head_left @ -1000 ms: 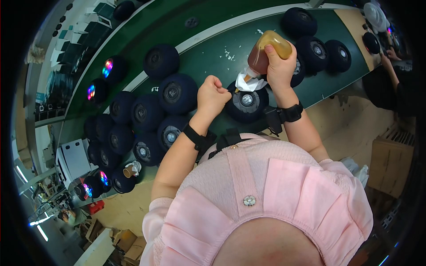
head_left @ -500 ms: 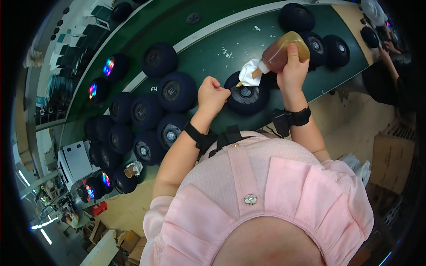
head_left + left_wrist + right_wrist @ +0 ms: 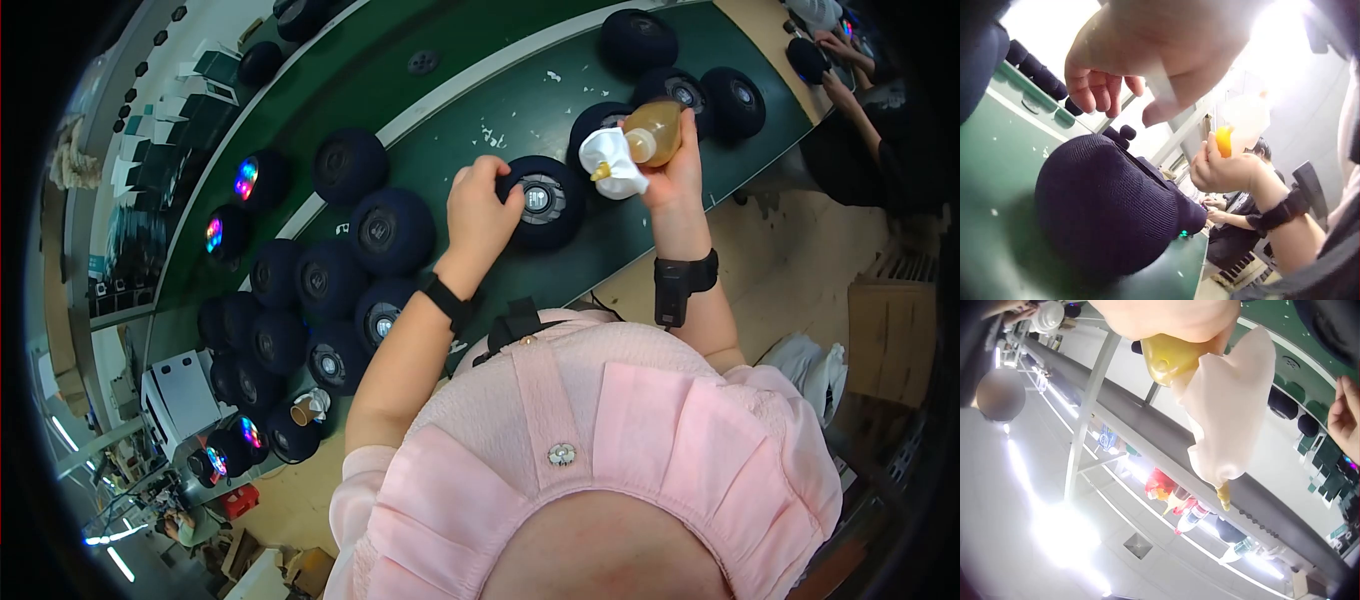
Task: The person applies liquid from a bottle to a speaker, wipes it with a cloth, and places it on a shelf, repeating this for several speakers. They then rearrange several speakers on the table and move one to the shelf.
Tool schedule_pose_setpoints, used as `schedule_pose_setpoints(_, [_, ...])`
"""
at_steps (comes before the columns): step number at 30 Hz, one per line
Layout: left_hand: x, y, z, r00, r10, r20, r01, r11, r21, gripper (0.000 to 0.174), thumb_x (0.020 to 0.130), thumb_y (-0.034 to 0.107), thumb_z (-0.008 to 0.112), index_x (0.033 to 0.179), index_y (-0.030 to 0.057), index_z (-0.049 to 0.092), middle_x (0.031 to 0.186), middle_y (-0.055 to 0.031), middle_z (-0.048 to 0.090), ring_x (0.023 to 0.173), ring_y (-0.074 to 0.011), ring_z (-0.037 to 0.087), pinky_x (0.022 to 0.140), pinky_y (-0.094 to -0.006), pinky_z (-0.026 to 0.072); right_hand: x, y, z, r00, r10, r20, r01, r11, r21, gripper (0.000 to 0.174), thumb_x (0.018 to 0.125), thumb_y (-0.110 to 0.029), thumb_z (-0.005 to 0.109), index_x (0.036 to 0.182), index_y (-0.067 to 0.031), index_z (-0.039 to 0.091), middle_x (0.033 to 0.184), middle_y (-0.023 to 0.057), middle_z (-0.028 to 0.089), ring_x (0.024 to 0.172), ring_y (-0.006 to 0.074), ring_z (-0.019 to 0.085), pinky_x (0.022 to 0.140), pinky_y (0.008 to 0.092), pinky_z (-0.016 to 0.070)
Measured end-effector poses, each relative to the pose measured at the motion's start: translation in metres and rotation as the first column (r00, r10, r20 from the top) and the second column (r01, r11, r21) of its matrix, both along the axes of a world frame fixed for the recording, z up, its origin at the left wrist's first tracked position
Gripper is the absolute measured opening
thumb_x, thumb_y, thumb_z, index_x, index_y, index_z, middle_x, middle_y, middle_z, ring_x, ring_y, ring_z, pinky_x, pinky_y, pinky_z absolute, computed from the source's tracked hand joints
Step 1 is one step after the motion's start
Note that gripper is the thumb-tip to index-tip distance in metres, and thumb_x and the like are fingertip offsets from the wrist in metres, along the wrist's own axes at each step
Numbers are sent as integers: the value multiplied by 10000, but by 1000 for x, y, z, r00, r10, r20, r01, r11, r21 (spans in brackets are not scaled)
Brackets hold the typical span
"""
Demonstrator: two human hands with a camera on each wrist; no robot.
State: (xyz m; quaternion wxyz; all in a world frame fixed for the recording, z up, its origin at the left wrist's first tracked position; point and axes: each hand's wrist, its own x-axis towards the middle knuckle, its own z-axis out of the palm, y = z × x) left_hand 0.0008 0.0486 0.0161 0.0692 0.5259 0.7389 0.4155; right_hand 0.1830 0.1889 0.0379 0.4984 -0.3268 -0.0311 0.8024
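Centrally, the left hand point(image 3: 480, 212), empty, loosely curled, hovers near a round navy fabric-covered unit point(image 3: 541, 203); the right hand point(image 3: 676, 178) grips a translucent amber bottle point(image 3: 657, 125).

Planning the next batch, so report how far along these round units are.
Done: possibly the left group, though nothing visible confirms it. In hand: the middle unit, left hand beside it, right hand holding the bottle clear of it. Remaining: probably the four units on the right.

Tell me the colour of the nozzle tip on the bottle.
The nozzle tip is yellow; the right wrist view shows it best.
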Motion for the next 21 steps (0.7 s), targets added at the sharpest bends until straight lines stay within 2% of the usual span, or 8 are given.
schedule_pose_setpoints(2, [-3, 8, -1, 978, -134, -163, 113, 985, -131, 233, 665, 63, 653, 868, 40, 540, 769, -121, 591, 721, -287, 576, 648, -372, 463, -5, -1, 3, 999, -37, -7, 37, 999, -1, 473, 864, -472, 508, 1148, -101, 437, 1058, 121, 512, 961, 318, 529, 835, 514, 469])
schedule_pose_setpoints(6, [0, 15, -12, 943, -148, -297, 97, 979, -181, 200, 664, 27, 607, 844, 48, 522, 689, -125, 592, 705, -309, 586, 639, -405, 465, -10, -3, -2, 997, -72, 15, 70, 995, 71, 460, 865, -446, 527, 1142, -88, 443, 1038, 93, 528, 942, 282, 546, 830, 467, 471])
schedule_pose_setpoints(11, [-10, 24, -13, 950, -92, -298, 52, 989, -141, 215, 644, -9, 595, 806, 36, 462, 653, -115, 595, 613, -284, 604, 574, -369, 483, -24, 3, -21, 965, -226, 130, 189, 949, 251, 402, 852, -321, 605, 1114, -42, 479, 1006, 64, 563, 917, 190, 561, 804, 334, 484])
schedule_pose_setpoints(12, [-14, 24, -3, 995, -40, -92, 22, 981, -194, 240, 638, -14, 600, 809, 33, 439, 652, -107, 598, 603, -247, 613, 562, -336, 486, -28, 4, -20, 966, -226, 128, 189, 949, 251, 402, 852, -321, 605, 1114, -42, 479, 1006, 64, 563, 917, 190, 561, 804, 334, 484])
schedule_pose_setpoints(13, [-17, 23, 2, 993, 27, 115, 3, 968, -253, 265, 632, -20, 606, 811, 30, 416, 652, -99, 601, 593, -210, 622, 551, -302, 488, -32, 3, -20, 945, -260, 199, 168, 907, 385, 393, 845, -281, 621, 1114, -31, 479, 990, 63, 569, 901, 178, 564, 797, 318, 481])
schedule_pose_setpoints(14, [-19, 21, 1, 993, 29, 113, 1, 967, -254, 265, 632, -20, 606, 811, 30, 416, 652, -99, 601, 593, -210, 622, 551, -302, 488, -36, 4, -20, 917, -300, 261, 133, 850, 510, 387, 838, -242, 637, 1113, -19, 480, 975, 61, 576, 885, 165, 567, 789, 301, 478])
schedule_pose_setpoints(16, [-24, 19, -4, 946, 71, 318, 33, 950, -311, 307, 624, -17, 620, 811, 34, 381, 653, -83, 602, 626, -149, 622, 567, -256, 482, -44, 8, -25, 919, -301, 254, 122, 830, 544, 376, 808, -195, 676, 1074, -8, 489, 947, 59, 584, 855, 147, 568, 785, 289, 468])
schedule_pose_setpoints(21, [-22, 17, -12, 929, 91, 358, 9, 964, -267, 313, 626, -19, 622, 802, 42, 370, 660, -90, 604, 623, -139, 608, 560, -252, 477, -62, 19, -39, 880, -319, 352, 26, 773, 634, 442, 757, -186, 732, 1044, 5, 456, 978, 81, 566, 874, 139, 555, 805, 277, 459])
